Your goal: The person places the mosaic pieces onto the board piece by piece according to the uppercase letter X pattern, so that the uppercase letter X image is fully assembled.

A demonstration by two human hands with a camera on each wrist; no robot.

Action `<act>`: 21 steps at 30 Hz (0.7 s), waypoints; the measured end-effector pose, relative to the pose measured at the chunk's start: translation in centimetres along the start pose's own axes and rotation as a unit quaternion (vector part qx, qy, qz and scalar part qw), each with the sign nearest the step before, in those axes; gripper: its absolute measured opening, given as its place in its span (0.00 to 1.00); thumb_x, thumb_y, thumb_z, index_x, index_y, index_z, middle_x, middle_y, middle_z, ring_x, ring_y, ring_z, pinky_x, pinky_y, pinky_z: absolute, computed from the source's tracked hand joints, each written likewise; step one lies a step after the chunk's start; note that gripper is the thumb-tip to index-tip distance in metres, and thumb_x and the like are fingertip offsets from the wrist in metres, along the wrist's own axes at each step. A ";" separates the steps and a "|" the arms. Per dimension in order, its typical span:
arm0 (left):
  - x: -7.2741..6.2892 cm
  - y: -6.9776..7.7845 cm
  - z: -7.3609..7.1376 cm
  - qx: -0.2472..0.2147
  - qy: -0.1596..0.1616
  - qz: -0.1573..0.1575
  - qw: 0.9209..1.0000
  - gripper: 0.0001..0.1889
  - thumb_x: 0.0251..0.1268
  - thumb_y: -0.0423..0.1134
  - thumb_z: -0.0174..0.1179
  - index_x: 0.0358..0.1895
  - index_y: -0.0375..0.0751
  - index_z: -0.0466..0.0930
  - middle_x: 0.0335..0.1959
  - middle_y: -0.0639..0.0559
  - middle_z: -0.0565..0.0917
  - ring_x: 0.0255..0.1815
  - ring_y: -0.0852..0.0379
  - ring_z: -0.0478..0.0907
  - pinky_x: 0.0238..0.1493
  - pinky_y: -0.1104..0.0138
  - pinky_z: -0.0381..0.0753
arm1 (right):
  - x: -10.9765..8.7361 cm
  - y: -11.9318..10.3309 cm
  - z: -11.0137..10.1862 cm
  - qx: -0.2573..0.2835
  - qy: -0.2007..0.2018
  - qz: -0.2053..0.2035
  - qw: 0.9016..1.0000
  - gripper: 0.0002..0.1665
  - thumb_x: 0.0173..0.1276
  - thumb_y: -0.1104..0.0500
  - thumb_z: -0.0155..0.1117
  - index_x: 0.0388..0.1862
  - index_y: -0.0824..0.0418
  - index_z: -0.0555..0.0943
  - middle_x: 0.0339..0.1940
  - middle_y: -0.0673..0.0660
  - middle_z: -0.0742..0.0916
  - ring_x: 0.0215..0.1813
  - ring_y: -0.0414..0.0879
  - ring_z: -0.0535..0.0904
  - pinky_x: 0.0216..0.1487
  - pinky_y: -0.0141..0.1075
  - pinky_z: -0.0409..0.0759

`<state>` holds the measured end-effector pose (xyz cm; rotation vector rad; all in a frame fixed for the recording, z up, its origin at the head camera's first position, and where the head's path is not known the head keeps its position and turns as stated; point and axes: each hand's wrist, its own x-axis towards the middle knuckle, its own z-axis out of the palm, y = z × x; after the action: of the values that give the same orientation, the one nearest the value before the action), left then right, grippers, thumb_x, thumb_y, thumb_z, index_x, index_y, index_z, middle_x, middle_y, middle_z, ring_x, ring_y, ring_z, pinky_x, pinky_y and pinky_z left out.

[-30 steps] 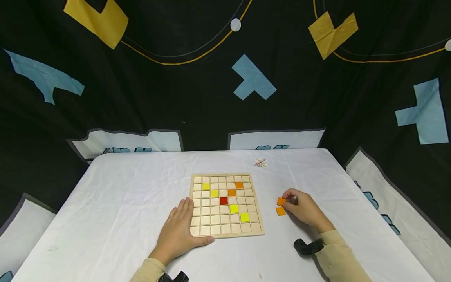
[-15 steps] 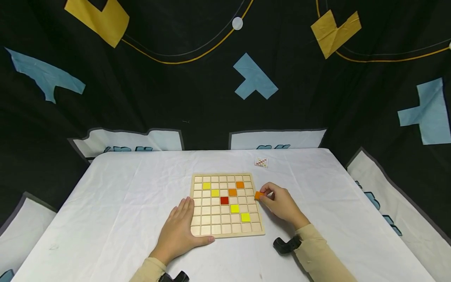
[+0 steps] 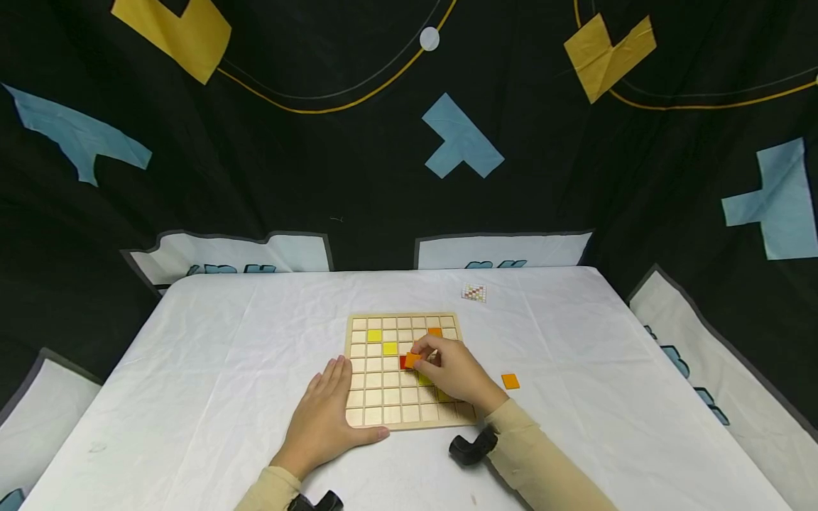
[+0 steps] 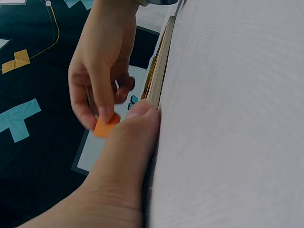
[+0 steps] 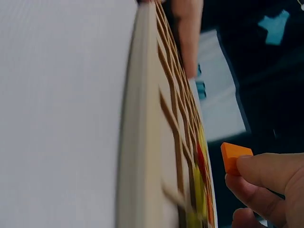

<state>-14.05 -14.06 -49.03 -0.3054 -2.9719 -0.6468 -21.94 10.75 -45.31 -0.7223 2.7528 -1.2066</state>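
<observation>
A wooden grid board (image 3: 383, 415) lies on the white cloth, with yellow, orange and red square tiles in some of its cells. My right hand (image 3: 456, 370) pinches an orange tile (image 3: 412, 360) between thumb and fingers, above the board by the red tile (image 3: 402, 363). In the right wrist view this orange tile (image 5: 232, 156) is held clear of the board's surface. My left hand (image 3: 326, 419) rests along the board's left side, fingers straight, thumb at the near edge. Part of the board and some tiles are hidden under my right hand.
One loose orange tile (image 3: 510, 381) lies on the cloth right of the board. A small card with a coloured grid pattern (image 3: 474, 293) lies beyond the board, near the far edge. A dark curtain (image 3: 287, 177) hangs behind the table.
My right hand has taken one of two orange tiles from the right and carried it left over the board. The other stays on the cloth. My left hand has not moved.
</observation>
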 end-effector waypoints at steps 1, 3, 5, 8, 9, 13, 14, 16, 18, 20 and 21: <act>0.0 0.0 0.0 0.000 0.000 0.000 1.000 0.75 0.34 0.88 0.55 0.76 0.27 0.52 0.79 0.35 0.54 0.81 0.40 0.49 0.79 0.45 0.52 | 0.1 -0.3 0.3 -0.002 -0.008 -0.004 1.000 0.06 0.70 0.56 0.66 0.44 0.48 0.82 0.35 0.43 0.85 0.29 0.37 0.75 0.32 0.28 0.77; 0.0 0.0 0.0 0.000 -0.002 0.001 1.000 0.75 0.35 0.88 0.54 0.76 0.27 0.52 0.79 0.35 0.54 0.82 0.40 0.49 0.79 0.45 0.52 | 0.3 -0.8 0.9 -0.005 -0.020 -0.010 1.000 0.05 0.70 0.56 0.66 0.44 0.49 0.82 0.34 0.42 0.84 0.29 0.37 0.75 0.33 0.28 0.77; 0.0 0.0 0.0 0.001 -0.004 0.001 1.000 0.75 0.35 0.88 0.53 0.76 0.27 0.52 0.79 0.35 0.54 0.82 0.40 0.49 0.79 0.45 0.52 | 0.4 -1.2 1.4 -0.010 -0.030 -0.015 0.999 0.04 0.69 0.56 0.66 0.42 0.49 0.82 0.33 0.41 0.84 0.30 0.36 0.76 0.34 0.28 0.77; 0.0 0.0 -0.1 0.002 -0.005 0.002 1.000 0.74 0.35 0.88 0.53 0.76 0.27 0.52 0.79 0.36 0.54 0.82 0.40 0.49 0.79 0.45 0.52 | 0.6 -1.5 2.1 -0.021 -0.044 -0.022 0.999 0.03 0.69 0.56 0.66 0.40 0.49 0.82 0.30 0.41 0.83 0.32 0.35 0.76 0.37 0.27 0.77; 0.0 0.0 -0.1 0.002 -0.005 0.002 1.000 0.74 0.35 0.89 0.53 0.76 0.28 0.52 0.79 0.36 0.54 0.82 0.40 0.49 0.79 0.45 0.52 | 0.6 -1.6 2.2 -0.026 -0.048 -0.023 0.998 0.03 0.69 0.56 0.66 0.40 0.49 0.82 0.30 0.40 0.83 0.32 0.35 0.76 0.38 0.27 0.77; 0.0 0.1 -0.2 0.001 -0.005 0.001 1.000 0.74 0.36 0.88 0.54 0.76 0.28 0.52 0.79 0.36 0.54 0.82 0.41 0.49 0.79 0.45 0.52 | 0.6 -1.9 2.4 -0.041 -0.060 -0.024 0.997 0.03 0.69 0.56 0.67 0.40 0.49 0.83 0.31 0.41 0.83 0.35 0.34 0.77 0.42 0.27 0.78; 0.0 0.1 -0.2 0.001 -0.004 0.001 1.000 0.74 0.36 0.87 0.54 0.76 0.27 0.52 0.79 0.36 0.54 0.81 0.40 0.50 0.79 0.45 0.52 | 0.7 -2.0 2.4 -0.045 -0.060 -0.026 0.997 0.03 0.68 0.56 0.67 0.40 0.50 0.83 0.32 0.41 0.83 0.35 0.34 0.77 0.42 0.27 0.78; 0.0 0.1 -0.3 0.001 -0.003 0.002 1.000 0.74 0.36 0.87 0.55 0.76 0.27 0.53 0.79 0.35 0.55 0.81 0.40 0.50 0.79 0.45 0.53 | 0.7 -2.1 2.5 -0.053 -0.060 -0.030 0.996 0.04 0.67 0.57 0.69 0.40 0.51 0.84 0.33 0.42 0.84 0.36 0.35 0.77 0.43 0.27 0.78; 0.0 0.1 -0.3 0.001 -0.004 0.002 1.000 0.73 0.36 0.87 0.55 0.76 0.27 0.53 0.79 0.35 0.55 0.81 0.40 0.50 0.79 0.45 0.53 | 0.7 -2.2 2.5 -0.059 -0.059 -0.038 0.996 0.05 0.66 0.57 0.69 0.40 0.52 0.84 0.35 0.43 0.84 0.37 0.36 0.78 0.43 0.27 0.78; 0.0 0.1 -0.3 0.002 -0.005 0.001 1.000 0.74 0.36 0.87 0.55 0.76 0.27 0.53 0.79 0.35 0.55 0.81 0.40 0.50 0.79 0.45 0.53 | 0.7 -2.3 2.6 -0.069 -0.057 -0.046 0.995 0.05 0.66 0.57 0.70 0.40 0.53 0.84 0.36 0.44 0.84 0.39 0.38 0.78 0.44 0.28 0.79; 0.0 0.1 -0.3 0.002 -0.006 0.001 1.000 0.74 0.36 0.87 0.55 0.76 0.27 0.53 0.79 0.35 0.55 0.81 0.40 0.50 0.79 0.45 0.52 | 0.7 -2.2 2.6 -0.075 -0.057 -0.048 0.994 0.05 0.66 0.57 0.70 0.40 0.53 0.85 0.37 0.45 0.84 0.39 0.38 0.78 0.45 0.28 0.79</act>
<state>-14.00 -14.11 -48.78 -0.3139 -2.9833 -0.6413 -21.12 7.35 -45.41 -0.9184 2.7637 -0.9471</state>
